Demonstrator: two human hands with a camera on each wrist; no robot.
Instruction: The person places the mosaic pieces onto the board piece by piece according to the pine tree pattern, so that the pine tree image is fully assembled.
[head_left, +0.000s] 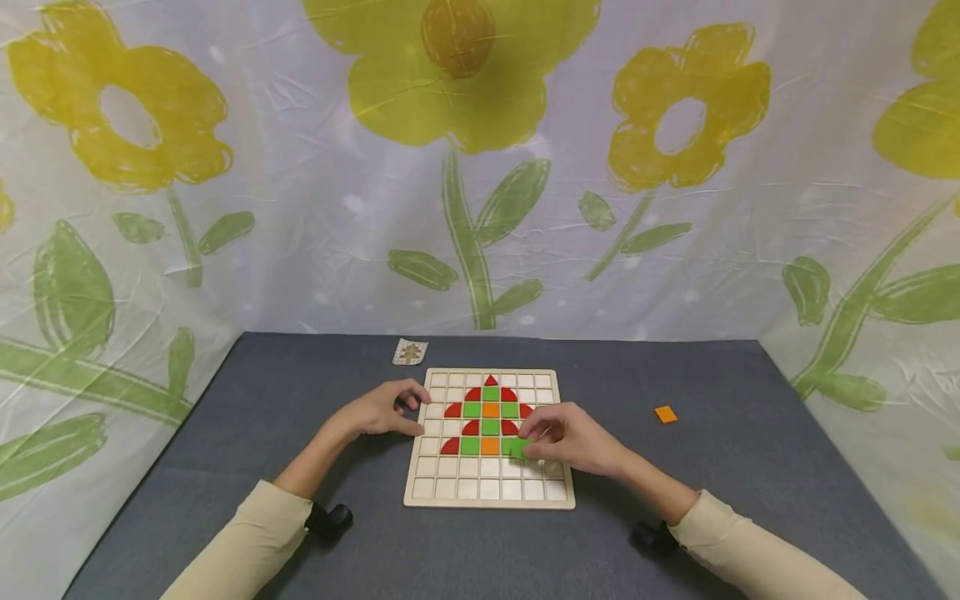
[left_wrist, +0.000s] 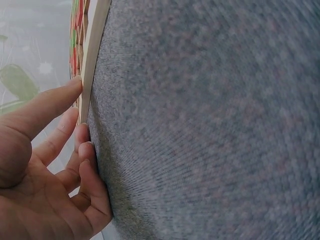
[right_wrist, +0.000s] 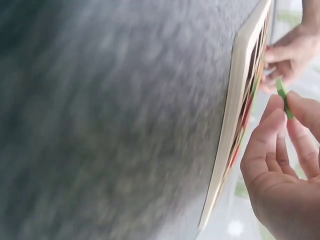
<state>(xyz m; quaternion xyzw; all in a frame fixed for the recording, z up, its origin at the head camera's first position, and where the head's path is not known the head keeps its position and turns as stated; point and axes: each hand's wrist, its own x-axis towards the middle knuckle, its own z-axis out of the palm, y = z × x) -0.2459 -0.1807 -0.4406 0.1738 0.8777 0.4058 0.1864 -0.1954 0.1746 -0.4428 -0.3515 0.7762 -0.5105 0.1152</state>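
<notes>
My right hand (head_left: 576, 437) pinches a green square tile (head_left: 514, 448) between thumb and fingertips, over the lower right part of the wooden grid board (head_left: 487, 503). In the right wrist view that tile (right_wrist: 281, 90) appears edge-on and apart from the board. At the board's left edge rests my left hand (head_left: 381, 410), its thumb and a finger touching the rim and its other fingers loosely bent. A tree-like pattern fills the board's middle: a red triangle (head_left: 491, 381) on top, then green squares (head_left: 491, 427), orange squares (head_left: 490, 446) and rounded red pieces (head_left: 450, 447).
A loose orange tile (head_left: 665, 414) lies on the dark grey tabletop (head_left: 480, 558), to the right of the board. Behind the board's upper left corner lies a small pattern card (head_left: 410, 352). A flower-printed cloth (head_left: 315, 208) hangs behind the table.
</notes>
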